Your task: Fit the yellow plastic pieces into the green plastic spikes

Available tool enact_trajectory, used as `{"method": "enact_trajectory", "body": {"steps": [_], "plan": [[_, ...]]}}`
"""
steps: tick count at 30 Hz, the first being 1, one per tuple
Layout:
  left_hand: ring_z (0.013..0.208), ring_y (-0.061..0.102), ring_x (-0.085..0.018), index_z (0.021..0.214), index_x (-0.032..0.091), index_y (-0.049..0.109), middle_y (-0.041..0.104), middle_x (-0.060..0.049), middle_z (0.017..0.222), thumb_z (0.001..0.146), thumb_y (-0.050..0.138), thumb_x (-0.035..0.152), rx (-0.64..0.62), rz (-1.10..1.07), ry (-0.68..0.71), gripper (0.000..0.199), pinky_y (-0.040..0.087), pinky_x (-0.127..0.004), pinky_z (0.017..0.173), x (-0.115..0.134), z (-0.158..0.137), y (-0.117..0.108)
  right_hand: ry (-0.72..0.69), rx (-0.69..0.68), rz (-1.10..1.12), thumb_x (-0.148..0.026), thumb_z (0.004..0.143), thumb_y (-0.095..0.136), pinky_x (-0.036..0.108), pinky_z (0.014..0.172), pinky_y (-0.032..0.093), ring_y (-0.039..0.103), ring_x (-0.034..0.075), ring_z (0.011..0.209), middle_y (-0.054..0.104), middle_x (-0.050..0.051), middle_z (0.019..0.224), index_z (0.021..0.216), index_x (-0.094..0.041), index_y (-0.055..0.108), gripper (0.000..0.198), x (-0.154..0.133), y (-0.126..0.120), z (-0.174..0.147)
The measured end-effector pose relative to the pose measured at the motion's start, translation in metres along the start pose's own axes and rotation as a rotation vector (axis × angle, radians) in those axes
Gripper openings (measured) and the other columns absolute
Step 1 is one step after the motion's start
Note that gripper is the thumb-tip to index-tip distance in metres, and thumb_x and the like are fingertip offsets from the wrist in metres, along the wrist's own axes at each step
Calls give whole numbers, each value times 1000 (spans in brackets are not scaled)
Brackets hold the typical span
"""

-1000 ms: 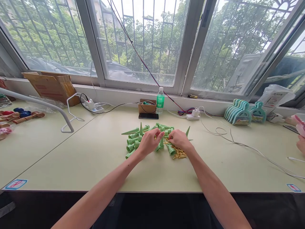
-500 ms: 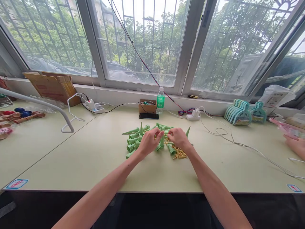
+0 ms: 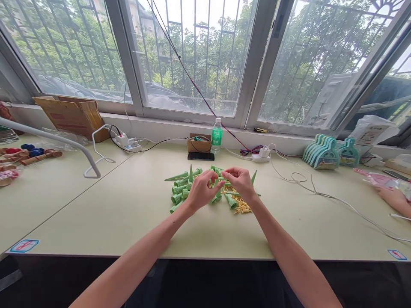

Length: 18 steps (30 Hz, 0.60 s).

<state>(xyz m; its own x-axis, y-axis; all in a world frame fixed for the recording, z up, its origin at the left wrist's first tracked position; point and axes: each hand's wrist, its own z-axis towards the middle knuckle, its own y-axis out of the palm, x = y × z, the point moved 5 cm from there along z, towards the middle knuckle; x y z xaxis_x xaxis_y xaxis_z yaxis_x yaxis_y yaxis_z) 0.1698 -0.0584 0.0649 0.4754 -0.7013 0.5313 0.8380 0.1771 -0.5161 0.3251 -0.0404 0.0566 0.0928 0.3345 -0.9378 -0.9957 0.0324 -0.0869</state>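
In the head view, green hollow plastic spikes [image 3: 176,198] with ribbed collars lie heaped on the table, and a few stand point up. My left hand [image 3: 203,188] is curled round an upright green spike [image 3: 217,197], its thumb and forefinger near the tip. Close beside it, my right hand [image 3: 240,182] has thumb and forefinger pinched together over the spike's top; anything between them is too small to make out. Small yellowish pegs [image 3: 243,206] are piled below my right hand, next to a green spike [image 3: 231,201] lying with its wide mouth toward me.
Behind the heap are a phone [image 3: 201,156], a small cardboard box [image 3: 199,143] and a green-labelled bottle [image 3: 217,134]. White cables [image 3: 308,188] cross the right side, near teal dustpan-like items [image 3: 324,152]. Another person's hand [image 3: 393,199] touches a pink bagged item at far right.
My left thumb and forefinger have parted slightly at the spike. My right hand has shifted a little left toward its tip. The other person's hand and pink item moved left.
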Motion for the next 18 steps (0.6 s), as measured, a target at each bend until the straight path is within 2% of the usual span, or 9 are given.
{"method": "enact_trajectory", "body": {"steps": [7, 18], "plan": [[50, 39, -7, 83, 19, 61, 56, 2, 77, 86, 64, 43, -4, 1, 14, 24, 37, -23, 53, 0, 0, 0, 43, -65, 144, -46, 66, 79, 22, 41, 20, 29, 5, 44, 45, -6, 49, 74, -14, 68, 34, -6, 8, -4], [49, 40, -6, 85, 18, 60, 57, 1, 79, 89, 60, 43, 17, -16, 30, 25, 37, -22, 53, 0, 0, -1, 33, -78, 188, -44, 67, 79, 22, 41, 20, 28, 4, 44, 45, -6, 49, 76, -14, 69, 32, -6, 10, -6]]}}
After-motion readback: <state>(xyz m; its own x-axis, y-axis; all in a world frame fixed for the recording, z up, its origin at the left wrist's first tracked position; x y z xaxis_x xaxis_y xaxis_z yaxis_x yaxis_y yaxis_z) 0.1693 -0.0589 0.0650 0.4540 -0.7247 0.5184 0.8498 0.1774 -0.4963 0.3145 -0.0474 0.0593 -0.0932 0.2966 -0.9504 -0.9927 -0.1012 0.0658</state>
